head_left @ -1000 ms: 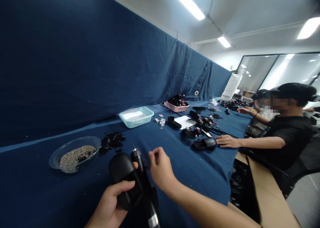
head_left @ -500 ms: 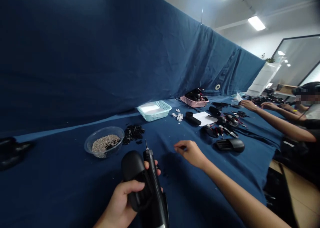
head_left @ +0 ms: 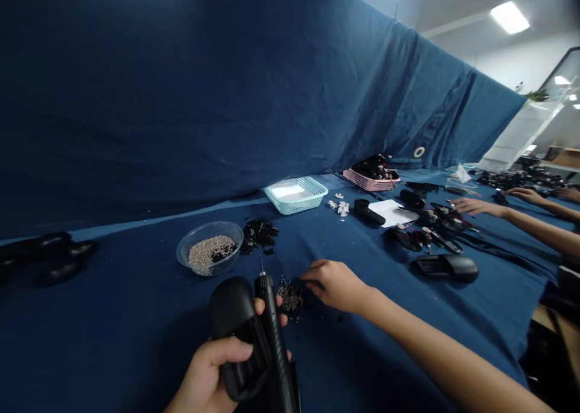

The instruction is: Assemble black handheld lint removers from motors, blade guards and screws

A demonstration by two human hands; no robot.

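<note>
My left hand [head_left: 211,364] is closed around a black plastic housing [head_left: 233,307] and a black electric screwdriver [head_left: 273,334] side by side. The screwdriver's thin bit points up and away from me. The housing's hollow side is partly visible under my thumb. My right hand [head_left: 338,285] is low over the cloth with its fingers curled in a pinch, at the right edge of a small pile of screws [head_left: 290,297]. Anything between those fingertips is too small to make out. A clear round bowl [head_left: 183,253] with many screws stands to the left.
Black plastic bits [head_left: 260,234] lie beside the bowl. Behind are a light-blue basket [head_left: 299,205] and a pink basket [head_left: 369,183] of black parts. Another housing [head_left: 446,268], white paper [head_left: 390,212] and wired parts lie right, near a co-worker's hand [head_left: 480,207]. Dark parts [head_left: 58,259] lie far left.
The view has turned left. My right hand has moved to the screw pile, which now shows beside the screwdriver. My left hand still holds the housing and screwdriver.
</note>
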